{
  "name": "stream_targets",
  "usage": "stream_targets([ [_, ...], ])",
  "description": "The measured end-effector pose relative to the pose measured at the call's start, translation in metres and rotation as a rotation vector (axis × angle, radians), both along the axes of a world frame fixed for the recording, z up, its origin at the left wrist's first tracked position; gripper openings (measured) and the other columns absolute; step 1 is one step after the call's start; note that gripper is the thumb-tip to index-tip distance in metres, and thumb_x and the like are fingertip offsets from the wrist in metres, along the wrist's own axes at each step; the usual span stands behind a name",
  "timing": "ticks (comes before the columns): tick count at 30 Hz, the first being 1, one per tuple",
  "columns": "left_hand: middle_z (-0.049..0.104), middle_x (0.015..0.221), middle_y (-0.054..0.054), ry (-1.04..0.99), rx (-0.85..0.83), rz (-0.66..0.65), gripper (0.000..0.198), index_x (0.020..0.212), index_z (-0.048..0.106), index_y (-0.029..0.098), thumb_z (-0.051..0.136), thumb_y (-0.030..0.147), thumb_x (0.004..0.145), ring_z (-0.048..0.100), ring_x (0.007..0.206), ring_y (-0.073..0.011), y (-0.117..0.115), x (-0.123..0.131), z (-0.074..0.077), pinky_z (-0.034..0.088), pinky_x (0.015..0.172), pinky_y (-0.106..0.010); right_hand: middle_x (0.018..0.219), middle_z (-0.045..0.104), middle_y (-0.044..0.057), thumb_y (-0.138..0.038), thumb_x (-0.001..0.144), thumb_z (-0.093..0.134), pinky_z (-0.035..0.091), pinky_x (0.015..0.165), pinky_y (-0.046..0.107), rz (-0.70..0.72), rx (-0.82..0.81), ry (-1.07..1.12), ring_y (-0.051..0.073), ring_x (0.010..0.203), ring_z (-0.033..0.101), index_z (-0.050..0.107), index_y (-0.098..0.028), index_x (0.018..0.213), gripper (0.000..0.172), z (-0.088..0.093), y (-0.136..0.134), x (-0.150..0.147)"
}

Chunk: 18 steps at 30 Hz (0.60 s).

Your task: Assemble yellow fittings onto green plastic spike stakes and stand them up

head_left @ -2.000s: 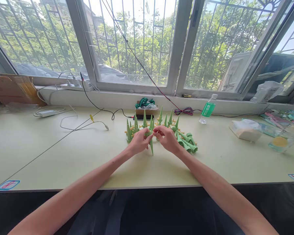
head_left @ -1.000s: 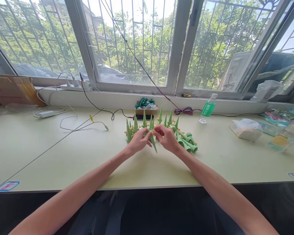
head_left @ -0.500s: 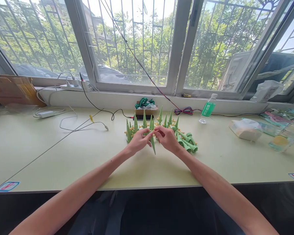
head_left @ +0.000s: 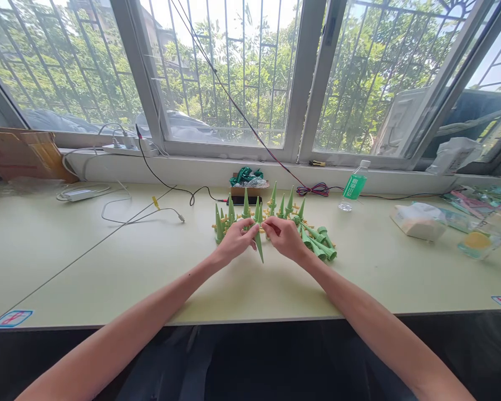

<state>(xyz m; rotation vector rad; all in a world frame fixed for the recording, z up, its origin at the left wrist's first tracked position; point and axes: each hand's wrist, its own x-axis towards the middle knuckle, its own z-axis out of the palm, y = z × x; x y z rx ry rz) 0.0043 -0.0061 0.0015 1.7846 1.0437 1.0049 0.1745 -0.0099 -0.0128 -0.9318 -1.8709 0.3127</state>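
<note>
My left hand (head_left: 235, 241) and my right hand (head_left: 284, 238) meet over the pale green table (head_left: 108, 262), fingers pinched together on one green plastic cone spike (head_left: 259, 247) whose tip points down toward me. Its upper end is hidden between my fingertips. Just behind my hands stand several green cone spikes (head_left: 245, 206) upright with small yellow parts among them. More green spikes (head_left: 321, 243) lie on their sides to the right of my right hand.
A black phone (head_left: 244, 199) and a small box with green pieces (head_left: 246, 178) sit behind the spikes. A water bottle (head_left: 354, 188) stands at the back right, a white packet (head_left: 417, 221) and cup (head_left: 480, 242) farther right. Cables (head_left: 142, 214) and a charger (head_left: 81, 192) lie left.
The spike held between my hands has swung slightly, its tip tilting right and then back to point down toward me. My hands stay in the same place.
</note>
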Motion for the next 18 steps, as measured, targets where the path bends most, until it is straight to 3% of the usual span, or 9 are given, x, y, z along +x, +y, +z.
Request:
stream_targets([
  [13, 0.056, 0.075, 0.002, 0.005, 0.012, -0.016, 0.037, 0.08, 0.053, 0.017, 0.057, 0.054, 0.083, 0.065, 0.056, -0.0142, 0.0005, -0.0006, -0.0023, 0.044, 0.055, -0.025, 0.058, 0.048, -0.002, -0.034, 0.093, 0.046, 0.032, 0.052, 0.022, 0.034, -0.014, -0.037, 0.01, 0.052, 0.038, 0.058, -0.017, 0.074, 0.028, -0.0018, 0.0011, 0.0003],
  [18, 0.055, 0.068, 0.002, 0.016, 0.015, -0.012, 0.038, 0.08, 0.054, 0.017, 0.057, 0.055, 0.083, 0.066, 0.056, -0.016, -0.0006, -0.0008, -0.0014, 0.044, 0.052, -0.025, 0.058, 0.048, -0.002, -0.036, 0.094, 0.044, 0.032, 0.052, 0.023, 0.038, -0.039, -0.04, 0.01, 0.052, 0.037, 0.057, -0.017, 0.073, 0.031, -0.001, -0.0005, -0.0004],
])
